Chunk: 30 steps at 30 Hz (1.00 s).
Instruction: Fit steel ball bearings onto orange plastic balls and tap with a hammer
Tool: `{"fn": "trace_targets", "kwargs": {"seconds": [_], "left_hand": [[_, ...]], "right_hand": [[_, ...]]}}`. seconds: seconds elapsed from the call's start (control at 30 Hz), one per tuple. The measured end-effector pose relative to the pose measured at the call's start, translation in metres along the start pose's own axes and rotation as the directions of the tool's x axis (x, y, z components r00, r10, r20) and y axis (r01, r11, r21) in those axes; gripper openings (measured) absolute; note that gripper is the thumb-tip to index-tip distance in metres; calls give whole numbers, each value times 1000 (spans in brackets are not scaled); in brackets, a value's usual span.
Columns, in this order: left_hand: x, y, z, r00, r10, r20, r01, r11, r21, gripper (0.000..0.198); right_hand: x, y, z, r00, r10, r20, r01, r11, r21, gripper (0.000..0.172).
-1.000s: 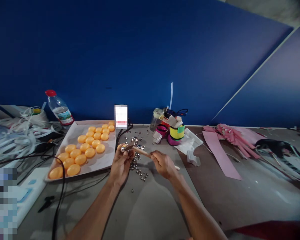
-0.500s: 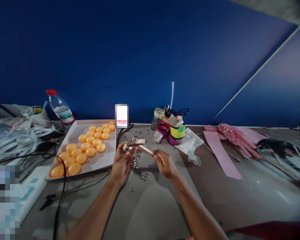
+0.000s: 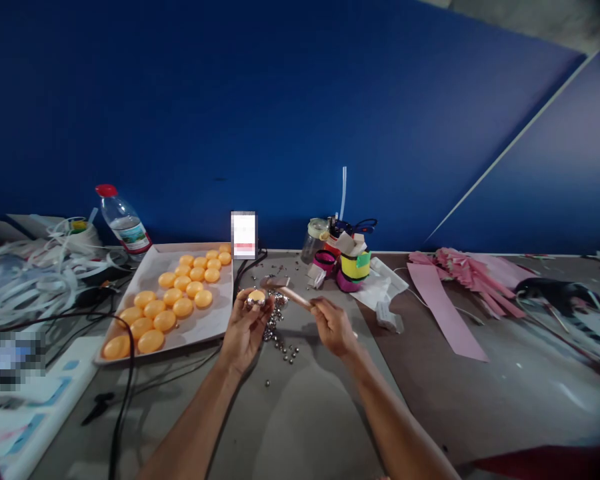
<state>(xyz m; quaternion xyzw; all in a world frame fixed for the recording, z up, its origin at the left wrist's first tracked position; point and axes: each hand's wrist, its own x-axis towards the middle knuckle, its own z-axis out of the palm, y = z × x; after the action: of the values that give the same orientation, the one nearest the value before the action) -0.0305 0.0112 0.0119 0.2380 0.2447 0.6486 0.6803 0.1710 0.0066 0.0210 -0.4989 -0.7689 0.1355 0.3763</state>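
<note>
My left hand has its fingers closed round a ball, orange on top with a shiny silver surface below. In my right hand is a small hammer, gripped by its pale handle, its head just right of the ball and apart from it. Small shiny metal beads lie in a loose heap on the table behind and beside my left hand, with several scattered towards me.
Left stands a white tray holding several orange balls. A bottle, tangled white strips and a black cable lie farther left. A jar, colourful tape rolls and pink strips are at the right.
The hammer's head has moved off the ball, to the right and slightly up. The ball's orange top now shows more plainly in my left hand.
</note>
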Motion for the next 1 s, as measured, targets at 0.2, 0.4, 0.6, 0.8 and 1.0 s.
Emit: {"fn": "trace_targets", "kwargs": {"seconds": [0.2, 0.4, 0.6, 0.8, 1.0], "left_hand": [[-1, 3, -1, 998, -51, 26, 52, 997, -50, 38], [-3, 4, 2, 990, -132, 51, 134, 990, -44, 44], [-3, 0, 1, 990, -136, 41, 138, 989, -52, 43], [-3, 2, 0, 989, -146, 22, 146, 988, -44, 42], [-4, 0, -2, 988, -156, 20, 157, 987, -25, 46]], "right_hand": [[3, 18, 5, 974, 122, -189, -146, 982, -117, 26], [5, 31, 10, 927, 345, -149, -376, 853, -363, 22], [5, 33, 16, 894, 440, -83, -413, 738, -534, 21], [6, 31, 22, 908, 412, -77, -372, 708, -600, 19], [4, 10, 5, 946, 223, 234, -174, 961, -213, 29]]}}
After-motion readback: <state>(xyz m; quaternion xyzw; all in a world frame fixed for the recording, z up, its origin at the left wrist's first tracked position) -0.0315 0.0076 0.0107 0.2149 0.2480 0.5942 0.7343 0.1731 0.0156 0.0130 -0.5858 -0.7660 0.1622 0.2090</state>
